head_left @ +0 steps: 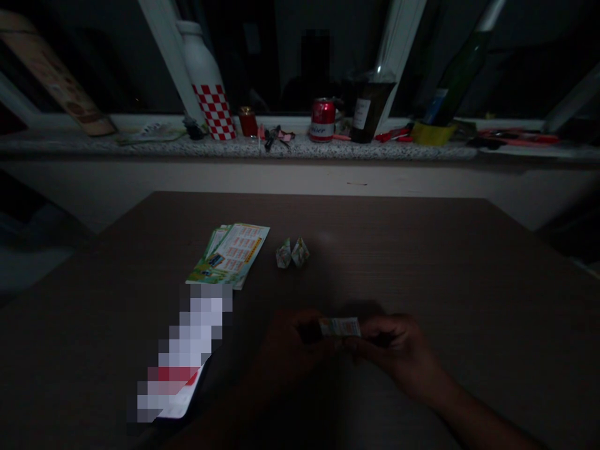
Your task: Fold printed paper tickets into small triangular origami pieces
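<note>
Between my two hands, a little above the table, is a small folded piece of printed paper. My left hand pinches its left end, and my right hand pinches the right end with thumb and fingers. The light is dim, so the fingertips under the paper are hard to make out. Beyond my hands, two small folded paper pieces stand side by side on the table. To their left lies a stack of printed calendar cards, green and white with red figures.
A lit phone, its screen blurred, lies on the brown table left of my hands. Along the window sill stand a checkered bottle, a red can, a dark cup and a green bottle.
</note>
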`<state>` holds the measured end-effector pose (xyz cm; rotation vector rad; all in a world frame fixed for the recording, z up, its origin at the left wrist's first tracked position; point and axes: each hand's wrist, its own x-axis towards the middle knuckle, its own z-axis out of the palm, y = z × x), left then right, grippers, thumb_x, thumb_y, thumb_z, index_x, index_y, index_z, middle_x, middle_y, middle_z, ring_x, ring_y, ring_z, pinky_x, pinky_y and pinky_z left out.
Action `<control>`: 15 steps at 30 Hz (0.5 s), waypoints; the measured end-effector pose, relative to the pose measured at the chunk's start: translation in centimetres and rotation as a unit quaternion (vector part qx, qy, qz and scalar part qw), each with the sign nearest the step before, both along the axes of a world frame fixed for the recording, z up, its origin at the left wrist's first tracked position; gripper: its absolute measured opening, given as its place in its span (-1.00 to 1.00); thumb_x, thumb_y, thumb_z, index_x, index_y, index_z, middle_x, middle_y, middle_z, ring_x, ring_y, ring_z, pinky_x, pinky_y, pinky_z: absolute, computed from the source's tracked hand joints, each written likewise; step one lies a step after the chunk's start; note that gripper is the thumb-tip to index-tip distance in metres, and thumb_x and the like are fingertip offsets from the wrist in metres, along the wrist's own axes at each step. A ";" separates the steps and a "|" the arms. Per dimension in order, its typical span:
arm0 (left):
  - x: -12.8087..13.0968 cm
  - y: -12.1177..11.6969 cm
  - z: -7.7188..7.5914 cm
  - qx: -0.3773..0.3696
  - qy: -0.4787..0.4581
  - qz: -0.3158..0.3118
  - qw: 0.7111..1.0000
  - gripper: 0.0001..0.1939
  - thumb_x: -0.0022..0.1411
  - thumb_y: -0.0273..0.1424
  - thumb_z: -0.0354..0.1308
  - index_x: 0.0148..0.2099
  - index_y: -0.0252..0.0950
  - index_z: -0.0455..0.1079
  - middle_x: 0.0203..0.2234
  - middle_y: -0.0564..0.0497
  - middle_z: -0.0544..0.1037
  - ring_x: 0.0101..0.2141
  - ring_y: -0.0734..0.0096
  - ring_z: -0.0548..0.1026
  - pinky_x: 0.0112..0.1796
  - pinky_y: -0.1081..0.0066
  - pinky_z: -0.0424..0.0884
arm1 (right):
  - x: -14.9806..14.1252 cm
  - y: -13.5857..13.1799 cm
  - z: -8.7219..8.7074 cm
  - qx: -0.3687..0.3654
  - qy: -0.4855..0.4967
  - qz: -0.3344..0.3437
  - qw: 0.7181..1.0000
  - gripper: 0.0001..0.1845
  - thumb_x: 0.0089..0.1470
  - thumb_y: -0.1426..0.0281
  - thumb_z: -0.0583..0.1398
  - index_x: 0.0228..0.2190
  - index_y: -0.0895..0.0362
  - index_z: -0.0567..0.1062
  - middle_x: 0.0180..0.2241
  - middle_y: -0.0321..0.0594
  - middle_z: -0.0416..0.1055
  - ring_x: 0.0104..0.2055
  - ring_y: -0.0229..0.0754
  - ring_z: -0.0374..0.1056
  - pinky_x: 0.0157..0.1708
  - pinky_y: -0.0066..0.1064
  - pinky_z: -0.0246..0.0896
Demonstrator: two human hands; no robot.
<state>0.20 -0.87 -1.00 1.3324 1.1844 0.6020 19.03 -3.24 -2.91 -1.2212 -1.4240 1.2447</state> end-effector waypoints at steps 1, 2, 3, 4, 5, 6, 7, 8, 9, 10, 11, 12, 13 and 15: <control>0.0 0.1 -0.1 -0.001 0.002 -0.004 1.000 -0.84 -0.01 -0.35 0.30 -0.41 -0.35 0.48 -0.56 0.08 0.49 -0.49 0.44 0.40 -0.46 0.51 0.24 | 0.1 0.0 0.2 -0.009 -0.001 0.008 1.000 -0.84 -0.08 0.36 0.35 -0.62 0.15 0.57 -0.66 -0.30 0.49 -0.61 -0.32 0.36 -0.60 -0.57 0.25; 0.0 0.1 -0.2 -0.002 0.005 -0.007 1.000 -0.83 -0.01 -0.34 0.30 -0.43 -0.36 0.47 -0.59 0.09 0.47 -0.51 0.46 0.38 -0.48 0.51 0.22 | 0.1 0.0 0.3 -0.019 0.002 0.013 1.000 -0.81 -0.09 0.36 0.35 -0.64 0.15 0.56 -0.67 -0.30 0.48 -0.61 -0.33 0.35 -0.60 -0.57 0.24; -0.1 0.2 -0.3 -0.005 0.007 -0.008 1.000 -0.82 -0.02 -0.32 0.30 -0.46 -0.36 0.46 -0.61 0.09 0.45 -0.54 0.47 0.36 -0.50 0.51 0.20 | 0.1 0.1 0.3 -0.029 0.007 0.017 0.999 -0.80 -0.10 0.35 0.36 -0.65 0.16 0.56 -0.67 -0.30 0.47 -0.61 -0.34 0.35 -0.59 -0.57 0.24; -0.1 0.3 -0.4 -0.009 0.008 -0.008 1.000 -0.80 -0.03 -0.31 0.30 -0.48 -0.36 0.45 -0.63 0.10 0.44 -0.55 0.48 0.35 -0.51 0.51 0.18 | 0.1 0.1 0.4 -0.038 0.013 0.019 0.999 -0.81 -0.11 0.34 0.36 -0.63 0.16 0.56 -0.66 -0.29 0.47 -0.60 -0.34 0.34 -0.58 -0.57 0.24; -0.1 0.4 -0.5 -0.014 0.006 -0.006 1.000 -0.79 -0.04 -0.31 0.31 -0.50 -0.36 0.44 -0.64 0.10 0.43 -0.57 0.48 0.34 -0.52 0.50 0.17 | 0.1 0.1 0.3 -0.045 0.019 0.021 0.999 -0.82 -0.10 0.33 0.36 -0.61 0.16 0.57 -0.65 -0.29 0.48 -0.59 -0.34 0.34 -0.57 -0.57 0.24; -0.1 0.5 -0.6 -0.020 0.002 -0.004 1.000 -0.78 -0.06 -0.31 0.32 -0.51 -0.36 0.43 -0.65 0.10 0.42 -0.58 0.48 0.34 -0.52 0.50 0.17 | 0.2 0.1 0.3 -0.049 0.023 0.024 0.998 -0.82 -0.09 0.32 0.36 -0.59 0.17 0.57 -0.64 -0.28 0.48 -0.59 -0.34 0.34 -0.56 -0.57 0.23; -0.2 0.5 -0.6 -0.028 -0.002 -0.003 1.000 -0.78 -0.08 -0.31 0.32 -0.52 -0.36 0.42 -0.65 0.10 0.42 -0.58 0.49 0.33 -0.52 0.50 0.17 | 0.2 0.1 0.2 -0.052 0.027 0.029 0.998 -0.82 -0.08 0.32 0.35 -0.58 0.17 0.58 -0.63 -0.28 0.49 -0.58 -0.34 0.34 -0.56 -0.56 0.23; -0.3 0.6 -0.6 -0.035 -0.003 -0.007 0.999 -0.78 -0.09 -0.31 0.33 -0.52 -0.36 0.41 -0.66 0.10 0.42 -0.58 0.49 0.33 -0.52 0.50 0.17 | 0.3 0.1 0.1 -0.053 0.029 0.035 0.998 -0.82 -0.06 0.31 0.34 -0.57 0.17 0.58 -0.62 -0.27 0.49 -0.57 -0.34 0.35 -0.55 -0.56 0.23; -0.3 0.6 -0.6 -0.041 -0.003 -0.012 0.999 -0.77 -0.10 -0.31 0.34 -0.52 -0.36 0.41 -0.66 0.11 0.42 -0.59 0.50 0.32 -0.53 0.50 0.16 | 0.3 0.1 0.1 -0.053 0.033 0.043 0.997 -0.81 -0.05 0.31 0.34 -0.57 0.17 0.58 -0.62 -0.27 0.50 -0.57 -0.34 0.35 -0.55 -0.55 0.22; -0.4 0.6 -0.6 -0.045 -0.002 -0.018 0.999 -0.77 -0.11 -0.31 0.34 -0.52 -0.36 0.41 -0.66 0.12 0.41 -0.59 0.51 0.31 -0.53 0.51 0.15 | 0.4 0.0 0.1 -0.056 0.038 0.053 0.996 -0.81 -0.04 0.31 0.33 -0.57 0.17 0.57 -0.62 -0.27 0.50 -0.57 -0.34 0.35 -0.55 -0.55 0.22; -0.5 0.6 -0.6 -0.046 -0.003 -0.026 0.999 -0.76 -0.11 -0.31 0.35 -0.51 -0.36 0.41 -0.65 0.12 0.41 -0.59 0.52 0.31 -0.54 0.51 0.14 | 0.5 0.1 0.0 -0.061 0.044 0.065 0.995 -0.80 -0.04 0.31 0.33 -0.57 0.17 0.57 -0.61 -0.26 0.50 -0.57 -0.34 0.35 -0.54 -0.55 0.23; -0.6 0.6 -0.6 -0.046 -0.007 -0.034 0.998 -0.76 -0.10 -0.30 0.35 -0.50 -0.36 0.41 -0.64 0.12 0.42 -0.59 0.52 0.31 -0.54 0.52 0.14 | 0.6 0.1 0.0 -0.068 0.050 0.077 0.993 -0.81 -0.03 0.31 0.33 -0.56 0.17 0.57 -0.60 -0.26 0.51 -0.56 -0.33 0.36 -0.54 -0.55 0.23; -0.7 0.6 -0.6 -0.043 -0.014 -0.038 0.998 -0.76 -0.07 -0.29 0.34 -0.48 -0.36 0.42 -0.63 0.12 0.42 -0.58 0.52 0.31 -0.53 0.52 0.14 | 0.6 0.1 0.0 -0.073 0.054 0.087 0.992 -0.81 -0.03 0.30 0.32 -0.55 0.16 0.58 -0.59 -0.25 0.52 -0.56 -0.33 0.36 -0.53 -0.55 0.24; -0.7 0.6 -0.7 -0.035 -0.030 -0.039 0.998 -0.76 -0.02 -0.27 0.31 -0.46 -0.35 0.41 -0.61 0.12 0.43 -0.56 0.52 0.32 -0.53 0.52 0.15 | 0.6 0.2 0.1 -0.075 0.059 0.090 0.991 -0.82 -0.02 0.30 0.32 -0.53 0.16 0.59 -0.56 -0.25 0.53 -0.54 -0.33 0.38 -0.51 -0.54 0.26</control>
